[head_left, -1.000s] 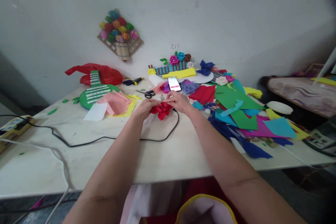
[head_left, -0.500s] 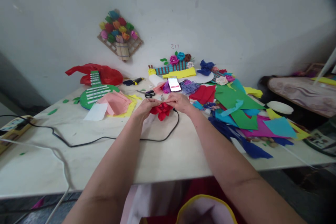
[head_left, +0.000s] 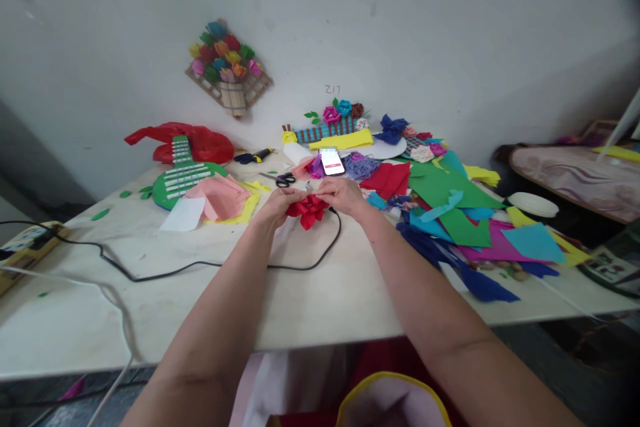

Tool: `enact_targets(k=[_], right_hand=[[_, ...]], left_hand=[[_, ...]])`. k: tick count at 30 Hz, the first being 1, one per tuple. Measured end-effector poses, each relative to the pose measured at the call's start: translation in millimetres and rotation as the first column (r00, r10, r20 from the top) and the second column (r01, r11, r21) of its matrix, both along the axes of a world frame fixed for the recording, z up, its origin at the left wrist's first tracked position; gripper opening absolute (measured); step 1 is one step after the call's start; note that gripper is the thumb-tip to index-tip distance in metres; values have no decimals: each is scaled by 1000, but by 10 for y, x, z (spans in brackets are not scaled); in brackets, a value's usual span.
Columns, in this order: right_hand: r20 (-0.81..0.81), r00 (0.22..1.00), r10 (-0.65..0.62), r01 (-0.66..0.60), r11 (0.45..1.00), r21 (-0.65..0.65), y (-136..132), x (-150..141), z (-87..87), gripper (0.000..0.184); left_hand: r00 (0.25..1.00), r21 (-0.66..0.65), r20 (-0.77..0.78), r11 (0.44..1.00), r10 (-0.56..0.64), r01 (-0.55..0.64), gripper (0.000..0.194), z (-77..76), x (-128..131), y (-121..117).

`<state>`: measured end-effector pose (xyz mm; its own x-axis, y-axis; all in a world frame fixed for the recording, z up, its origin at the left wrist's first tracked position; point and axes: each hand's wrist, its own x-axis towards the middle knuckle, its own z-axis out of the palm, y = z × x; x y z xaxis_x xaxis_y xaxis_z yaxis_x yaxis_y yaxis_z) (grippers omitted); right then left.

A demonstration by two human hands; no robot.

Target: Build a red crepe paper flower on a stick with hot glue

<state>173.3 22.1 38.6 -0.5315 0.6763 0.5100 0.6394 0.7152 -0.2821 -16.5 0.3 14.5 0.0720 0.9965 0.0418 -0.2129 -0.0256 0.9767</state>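
Note:
Between my two hands is a red paper flower (head_left: 307,212) with pointed petals, held just above the table. My left hand (head_left: 278,205) pinches its left side, fingers closed. My right hand (head_left: 342,193) has its fingertips pinched together at the flower's upper right edge. Just beyond my hands lie black-handled scissors (head_left: 285,180) and a phone (head_left: 332,161) with its screen lit. The end of a black cable (head_left: 336,240) comes up beside the flower; what it joins is hidden.
On the left lie a green guitar-shaped piece (head_left: 180,177), pink paper (head_left: 220,197) and a power strip (head_left: 25,247). Many coloured paper sheets (head_left: 450,187) spread over the right. A yellow-handled tool (head_left: 263,155) lies at the back. A white cable (head_left: 120,320) crosses the front left.

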Motion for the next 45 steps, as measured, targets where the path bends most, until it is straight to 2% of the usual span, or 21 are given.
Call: enact_targets(k=[4, 10, 17, 24, 34, 40, 45], right_hand=[[28, 1000, 5, -7, 999, 37, 6, 4, -5, 17], [80, 995, -53, 49, 998, 50, 22, -3, -31, 21], [104, 994, -41, 34, 997, 74, 56, 10, -67, 23], [79, 995, 68, -71, 997, 42, 69, -5, -66, 24], [144, 987, -74, 67, 996, 52, -14, 11, -19, 26], [198, 978, -66, 57, 997, 55, -4, 2, -21, 27], [180, 980, -81, 70, 995, 65, 3, 10, -32, 27]], left_hand=[[1000, -3, -8, 1000, 2, -2, 25, -3, -1, 4], [1000, 9, -3, 1000, 27, -27, 25, -7, 3, 10], [999, 13, 19, 999, 51, -51, 24, 5, 3, 1], [999, 21, -8, 999, 43, -43, 23, 0, -8, -1], [997, 45, 16, 997, 69, -69, 24, -1, -5, 7], [997, 46, 16, 996, 82, -82, 26, -17, -15, 22], [997, 56, 16, 995, 81, -81, 28, -9, -19, 21]])
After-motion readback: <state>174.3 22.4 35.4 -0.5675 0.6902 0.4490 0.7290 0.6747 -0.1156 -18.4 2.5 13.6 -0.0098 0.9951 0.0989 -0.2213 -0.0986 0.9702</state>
